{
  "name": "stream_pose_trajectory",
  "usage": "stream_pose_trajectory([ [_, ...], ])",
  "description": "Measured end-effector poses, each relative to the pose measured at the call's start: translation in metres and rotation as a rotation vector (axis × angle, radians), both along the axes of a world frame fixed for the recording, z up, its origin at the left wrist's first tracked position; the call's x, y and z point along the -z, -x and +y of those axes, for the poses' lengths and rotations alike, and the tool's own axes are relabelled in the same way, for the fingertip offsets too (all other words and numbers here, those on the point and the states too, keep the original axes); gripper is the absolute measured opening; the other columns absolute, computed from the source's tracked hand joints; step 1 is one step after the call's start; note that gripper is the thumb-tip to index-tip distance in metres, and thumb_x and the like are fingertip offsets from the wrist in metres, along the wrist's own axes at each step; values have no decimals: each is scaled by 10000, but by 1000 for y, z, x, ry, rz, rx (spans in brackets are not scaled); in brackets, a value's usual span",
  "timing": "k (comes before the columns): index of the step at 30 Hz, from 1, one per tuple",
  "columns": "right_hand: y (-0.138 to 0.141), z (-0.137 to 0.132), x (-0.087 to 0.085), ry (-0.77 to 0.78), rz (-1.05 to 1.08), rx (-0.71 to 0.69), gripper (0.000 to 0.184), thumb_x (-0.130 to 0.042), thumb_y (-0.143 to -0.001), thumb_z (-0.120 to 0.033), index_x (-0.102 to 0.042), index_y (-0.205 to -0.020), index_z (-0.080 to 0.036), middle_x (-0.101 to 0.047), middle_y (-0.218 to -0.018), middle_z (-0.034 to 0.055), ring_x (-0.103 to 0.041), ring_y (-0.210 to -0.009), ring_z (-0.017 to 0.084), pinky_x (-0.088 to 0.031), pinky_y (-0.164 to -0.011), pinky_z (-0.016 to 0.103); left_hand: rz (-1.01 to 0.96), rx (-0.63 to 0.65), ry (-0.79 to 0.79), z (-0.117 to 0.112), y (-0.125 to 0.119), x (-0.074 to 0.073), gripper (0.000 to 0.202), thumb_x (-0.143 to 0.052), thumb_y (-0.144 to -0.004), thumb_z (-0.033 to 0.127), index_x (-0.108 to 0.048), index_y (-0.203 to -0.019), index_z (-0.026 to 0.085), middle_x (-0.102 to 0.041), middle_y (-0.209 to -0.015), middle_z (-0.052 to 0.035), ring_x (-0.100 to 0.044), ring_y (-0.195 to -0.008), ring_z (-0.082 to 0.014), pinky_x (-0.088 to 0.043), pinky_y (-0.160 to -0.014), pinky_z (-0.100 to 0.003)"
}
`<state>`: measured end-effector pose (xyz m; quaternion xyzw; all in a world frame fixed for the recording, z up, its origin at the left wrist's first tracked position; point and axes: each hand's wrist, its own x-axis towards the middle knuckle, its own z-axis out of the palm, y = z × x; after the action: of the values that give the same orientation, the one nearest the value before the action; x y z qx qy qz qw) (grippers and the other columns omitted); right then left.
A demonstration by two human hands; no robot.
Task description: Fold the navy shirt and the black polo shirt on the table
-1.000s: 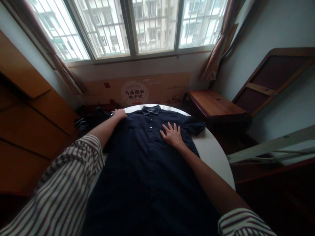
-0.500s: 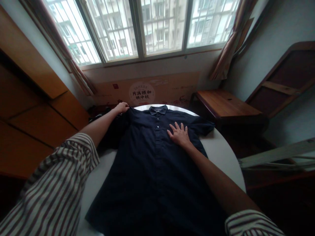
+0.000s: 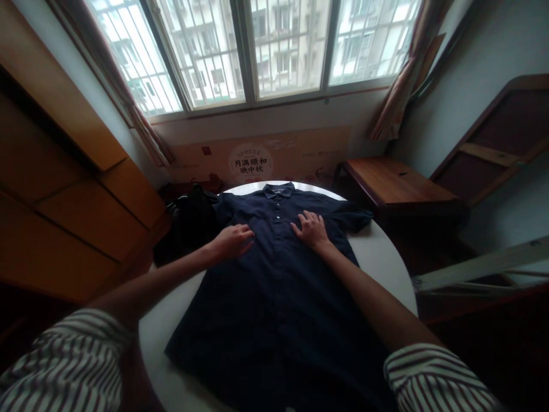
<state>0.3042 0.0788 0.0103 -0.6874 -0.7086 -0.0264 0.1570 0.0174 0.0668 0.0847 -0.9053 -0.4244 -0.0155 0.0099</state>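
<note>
A dark navy short-sleeved shirt point(image 3: 274, 286) lies front up on a round white table point(image 3: 386, 269), collar toward the window and buttons down its middle. My left hand point(image 3: 235, 240) is over the left side of the chest, its fingers slightly bent and apart, with nothing held. On the chest to the right of the buttons rests my right hand point(image 3: 312, 229), palm down and fingers loosely spread. Both short sleeves reach out sideways. The hem runs toward me, into the dark lower part of the view.
A black bag-like item point(image 3: 189, 220) sits at the table's left edge. Wooden cabinets point(image 3: 81, 212) stand to the left, a low wooden table point(image 3: 398, 180) at the back right. A pale metal frame point(image 3: 484, 266) lies right of the table, below the barred window point(image 3: 287, 51).
My left hand has let go of the shirt's left sleeve and moved right and nearer, over the chest. The sleeve now lies down. My right hand stays on the chest, fingers a little closer together.
</note>
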Motion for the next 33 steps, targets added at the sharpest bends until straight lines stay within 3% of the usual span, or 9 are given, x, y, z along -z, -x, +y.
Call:
stream_pose_trajectory([
  [2, 3, -8, -12, 6, -86, -79, 433, -428, -991, -407, -623, -1242, -113, -540, -1379, 211, -477, -1251, 347, -312, -1085, 509, 35, 96, 27, -45, 19, 13, 248, -471, -968, 331, -667, -1101, 257, -652, -1079, -79, -631, -958, -203, -514, -876, -316],
  [4, 5, -24, -26, 58, -156, -150, 380, -470, -979, -374, -647, -1190, -113, -584, -1300, 206, -518, -1190, 340, -373, -1036, 469, -23, 50, 29, -81, 46, 22, 275, -427, -983, 338, -658, -1113, 262, -658, -1072, -86, -642, -947, -208, -519, -865, -322],
  [9, -8, -122, -51, -14, -80, -242, 313, -474, -983, -366, -653, -1130, -156, -649, -1117, 141, -609, -1014, 255, -481, -886, 332, -327, -387, 27, -145, 125, 41, 389, -396, -965, 459, -603, -1201, 228, -667, -1113, -110, -672, -921, -238, -533, -843, -364],
  [12, -34, -204, -39, -111, -11, -54, 359, -414, -991, -433, -649, -1047, -168, -666, -967, 132, -639, -914, 272, -509, -821, 370, -465, -607, 199, -179, 154, 51, 516, -409, -932, 549, -540, -1265, 178, -687, -1007, -99, -693, -767, -230, -553, -697, -352],
  [15, -59, -272, -12, -36, 74, 198, 479, -418, -949, -535, -617, -1151, -149, -684, -943, 165, -670, -831, 322, -532, -729, 430, -603, -662, 370, -203, 162, 56, 617, -456, -893, 609, -466, -1335, 177, -700, -911, -65, -691, -666, -214, -543, -618, -318],
  [17, -69, -300, 2, 29, 156, 258, 534, -437, -924, -565, -576, -1247, -163, -703, -931, 160, -693, -788, 319, -541, -663, 412, -685, -671, 460, -210, 159, 57, 683, -514, -862, 625, -417, -1377, 188, -713, -879, -49, -702, -680, -225, -542, -621, -312],
  [22, -73, -323, 8, 112, 303, 290, 649, -419, -902, -556, -456, -1407, -151, -675, -664, 46, -694, -586, 275, -519, -544, 349, -855, -644, 706, -207, 149, 54, 752, -610, -810, 603, -362, -1403, 211, -747, -901, -56, -730, -864, -282, -564, -695, -339],
  [28, -74, -328, 0, 171, 670, 219, 662, -479, -871, -531, -458, -1413, -152, -738, -754, 70, -728, -693, 254, -555, -617, 305, -828, -693, 697, -215, 158, 60, 672, -582, -797, 654, -431, -1297, 232, -657, -659, 32, -635, -510, -190, -405, -427, -228],
  [33, -85, -337, 3, 213, 687, 227, 604, -472, -874, -555, -529, -1333, -167, -733, -755, 64, -722, -668, 249, -564, -589, 308, -796, -707, 747, -229, 164, 71, 673, -571, -766, 702, -467, -1227, 224, -629, -619, 41, -533, -400, -152, -332, -371, -217],
])
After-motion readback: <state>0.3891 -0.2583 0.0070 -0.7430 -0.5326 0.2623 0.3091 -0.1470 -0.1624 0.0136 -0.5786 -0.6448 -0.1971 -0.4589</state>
